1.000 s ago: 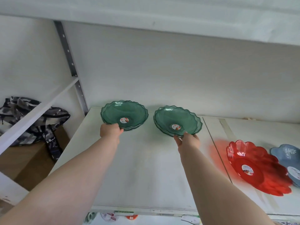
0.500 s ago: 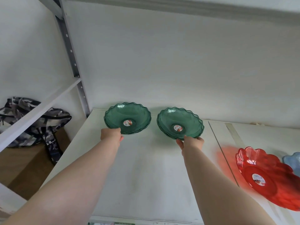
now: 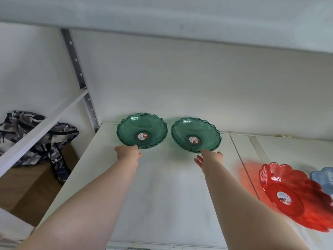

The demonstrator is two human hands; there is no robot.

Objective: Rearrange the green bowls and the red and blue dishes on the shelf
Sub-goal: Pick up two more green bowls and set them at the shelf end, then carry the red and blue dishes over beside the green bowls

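Two translucent green bowls with wavy rims stand side by side at the back of the white shelf (image 3: 162,186); each shows a doubled rim, like a nested pair. My left hand (image 3: 127,152) grips the near rim of the left green bowl (image 3: 142,130), fingers curled against it. My right hand (image 3: 210,157) is at the near rim of the right green bowl (image 3: 196,135), thumb spread away, fingertips just touching the edge. A red flower-shaped dish (image 3: 292,197) lies at the right. Behind it a blue dish (image 3: 323,176) is cut off by the frame edge.
A perforated metal upright (image 3: 79,78) and a slanted white bar (image 3: 43,127) bound the shelf on the left. Beyond them a camouflage bag (image 3: 36,134) rests on a cardboard box (image 3: 30,188). An upper shelf (image 3: 162,18) hangs overhead.
My right hand has loosened and drawn slightly back from the right bowl's rim, thumb spread. Both bowls sit a little further back. The left hand stays at its rim.
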